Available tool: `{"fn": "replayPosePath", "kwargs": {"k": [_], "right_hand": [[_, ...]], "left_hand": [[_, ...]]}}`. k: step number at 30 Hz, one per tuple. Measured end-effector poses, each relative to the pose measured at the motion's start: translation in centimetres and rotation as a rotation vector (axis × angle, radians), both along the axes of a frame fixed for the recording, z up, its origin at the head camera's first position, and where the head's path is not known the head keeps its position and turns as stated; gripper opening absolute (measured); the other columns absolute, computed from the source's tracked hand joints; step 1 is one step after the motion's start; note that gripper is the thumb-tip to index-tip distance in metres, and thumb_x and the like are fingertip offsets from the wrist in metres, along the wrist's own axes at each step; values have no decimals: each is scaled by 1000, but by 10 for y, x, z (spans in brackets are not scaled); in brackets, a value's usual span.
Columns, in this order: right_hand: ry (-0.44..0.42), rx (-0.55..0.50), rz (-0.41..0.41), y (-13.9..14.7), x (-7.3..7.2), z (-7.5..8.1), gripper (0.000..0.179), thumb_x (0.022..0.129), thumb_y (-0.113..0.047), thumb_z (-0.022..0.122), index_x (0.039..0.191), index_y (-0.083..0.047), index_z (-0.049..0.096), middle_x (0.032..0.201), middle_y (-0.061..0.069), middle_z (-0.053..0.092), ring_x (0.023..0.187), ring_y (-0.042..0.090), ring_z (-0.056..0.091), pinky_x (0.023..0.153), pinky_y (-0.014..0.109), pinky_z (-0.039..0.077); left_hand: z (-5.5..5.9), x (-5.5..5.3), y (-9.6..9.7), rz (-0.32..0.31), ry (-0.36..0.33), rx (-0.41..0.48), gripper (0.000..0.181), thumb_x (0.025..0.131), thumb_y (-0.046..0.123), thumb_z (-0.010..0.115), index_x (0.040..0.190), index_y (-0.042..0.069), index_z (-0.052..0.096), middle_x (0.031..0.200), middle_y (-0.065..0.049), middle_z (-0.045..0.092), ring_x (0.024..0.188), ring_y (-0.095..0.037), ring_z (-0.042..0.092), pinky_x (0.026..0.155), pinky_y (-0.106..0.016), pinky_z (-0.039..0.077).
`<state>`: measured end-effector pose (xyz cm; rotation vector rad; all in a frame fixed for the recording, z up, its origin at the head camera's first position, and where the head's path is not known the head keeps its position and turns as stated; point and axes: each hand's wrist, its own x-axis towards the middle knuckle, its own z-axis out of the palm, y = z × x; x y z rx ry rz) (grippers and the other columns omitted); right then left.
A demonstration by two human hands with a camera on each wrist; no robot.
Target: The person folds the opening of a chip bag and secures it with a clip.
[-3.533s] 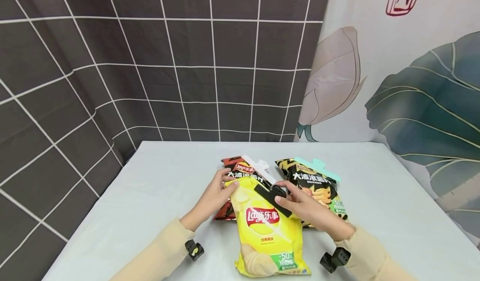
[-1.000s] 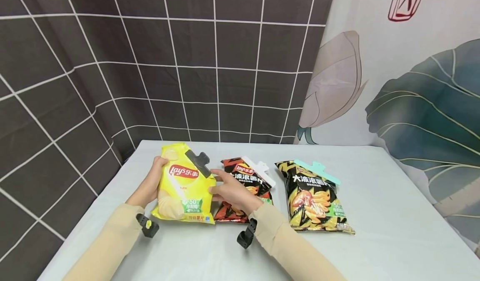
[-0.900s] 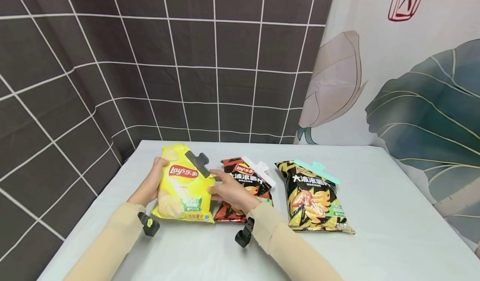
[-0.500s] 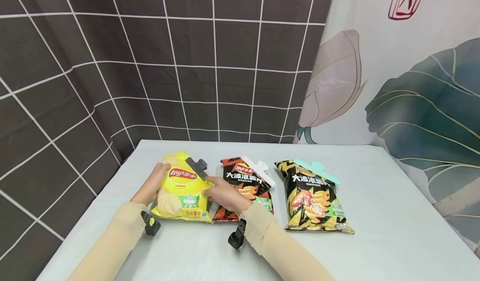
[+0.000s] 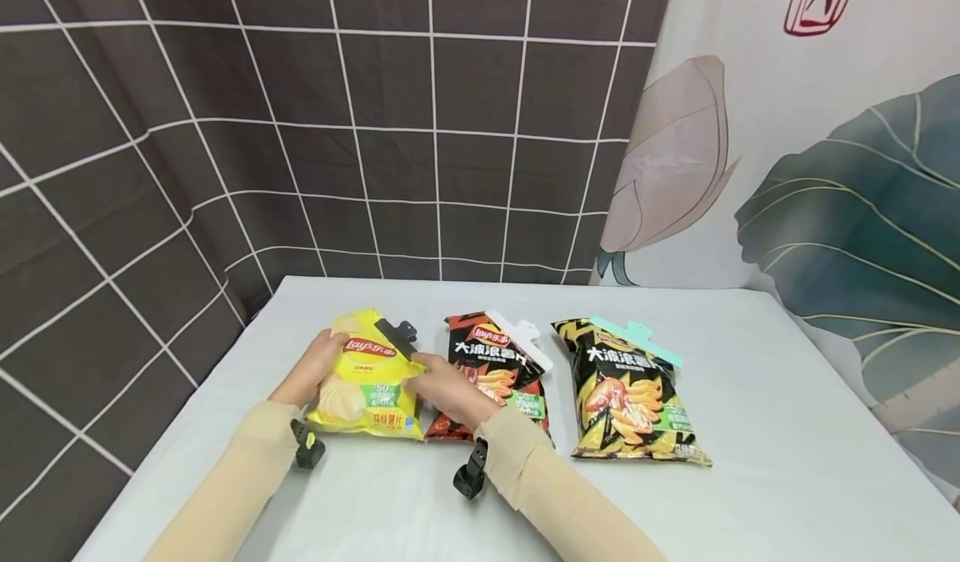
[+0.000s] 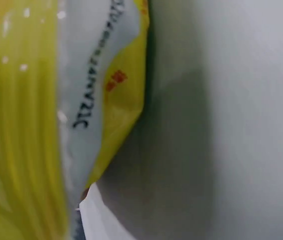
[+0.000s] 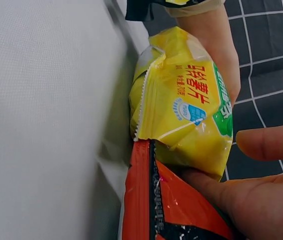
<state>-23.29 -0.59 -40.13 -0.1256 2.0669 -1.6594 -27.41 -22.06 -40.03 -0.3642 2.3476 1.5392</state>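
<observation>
A yellow Lay's chip bag [image 5: 360, 395] lies face up on the white table at the left, a black clip [image 5: 396, 337] across its top right corner. My left hand [image 5: 315, 366] holds the bag's left edge; some of its fingers are hidden. At the opposite edge is my right hand [image 5: 450, 387]. In the right wrist view its thumb [image 7: 266, 142] stands apart from the yellow bag, while a finger [image 7: 206, 187] touches the bag's side. Only the bag's lower end and the table show in the left wrist view.
A red and black chip bag [image 5: 487, 366] with a white clip [image 5: 520, 338] lies close to the yellow bag, partly behind my right hand. Further right is a black and gold chip bag [image 5: 630, 399] with a mint clip [image 5: 636, 339]. Curtains stand behind the table [image 5: 787, 429].
The yellow bag has moved from the front middle to the left, held by both hands, and come down onto the table. My right hand has gone from the black clip to the bag's right edge.
</observation>
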Motion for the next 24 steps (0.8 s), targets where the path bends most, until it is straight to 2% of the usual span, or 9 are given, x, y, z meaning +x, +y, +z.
{"fn": "replayPosePath", "kwargs": {"k": [5, 7, 9, 12, 14, 15, 17, 20, 24], "right_hand": [[15, 26, 8, -3, 0, -1, 68, 87, -11, 61, 149, -5, 33, 123, 14, 54, 98, 24, 60, 100, 45, 44], [32, 40, 0, -4, 0, -1, 70, 86, -11, 63, 149, -5, 33, 135, 18, 48, 113, 31, 56, 105, 49, 39], [54, 62, -12, -5, 0, -1, 70, 86, -13, 64, 149, -6, 34, 150, 21, 34, 132, 37, 41, 113, 55, 27], [101, 101, -27, -7, 0, 0, 71, 86, -14, 65, 149, -8, 34, 160, 19, 10, 147, 38, 11, 116, 59, 10], [132, 123, -28, -7, 1, 2, 70, 87, -15, 64, 149, -8, 33, 161, 18, 8, 148, 37, 8, 116, 59, 8], [151, 134, -26, -7, 1, 4, 69, 88, -16, 62, 150, -8, 33, 161, 18, 8, 148, 37, 8, 116, 59, 9], [184, 138, -18, -4, 2, 8, 66, 91, -19, 59, 150, -9, 32, 161, 18, 10, 148, 37, 11, 117, 58, 12], [221, 130, 3, 3, 4, 16, 62, 96, -25, 53, 152, -14, 29, 159, 16, 20, 145, 36, 23, 115, 56, 22], [294, 156, 43, 22, 6, 26, 62, 99, -33, 49, 154, -18, 23, 157, 13, 27, 140, 35, 35, 111, 53, 32]], "left_hand": [[-2, 0, -1, -30, -6, 42, 60, 103, 32, 27, 151, 2, 6, 118, -19, 49, 80, -13, 60, 69, -27, 54], [-3, -1, -3, -35, -15, 26, 63, 103, 33, 26, 153, 3, 1, 124, -22, 47, 84, -14, 61, 70, -28, 55], [-3, -2, -4, -34, -17, -13, 66, 103, 35, 25, 153, 3, -4, 133, -26, 42, 94, -20, 60, 80, -33, 54], [-2, -6, -7, -29, -9, -78, 69, 103, 36, 25, 153, 3, -8, 148, -30, 26, 126, -36, 45, 107, -48, 38], [1, -7, -8, -35, 6, -119, 69, 102, 36, 24, 153, 2, -8, 154, -30, 13, 141, -43, 23, 116, -56, 18], [4, -7, -9, -43, 14, -139, 69, 102, 36, 24, 152, 1, -8, 156, -30, 7, 144, -45, 12, 117, -58, 9], [9, -8, -10, -55, 29, -170, 68, 102, 36, 23, 153, 1, -7, 157, -28, 0, 145, -45, 0, 116, -59, 3], [17, -8, -11, -79, 68, -200, 66, 102, 35, 22, 153, 1, -5, 158, -27, -2, 145, -45, -1, 116, -59, 4], [29, -9, -8, -107, 156, -262, 66, 103, 34, 22, 153, 3, -6, 158, -27, 4, 145, -45, 5, 116, -59, 10]]}}
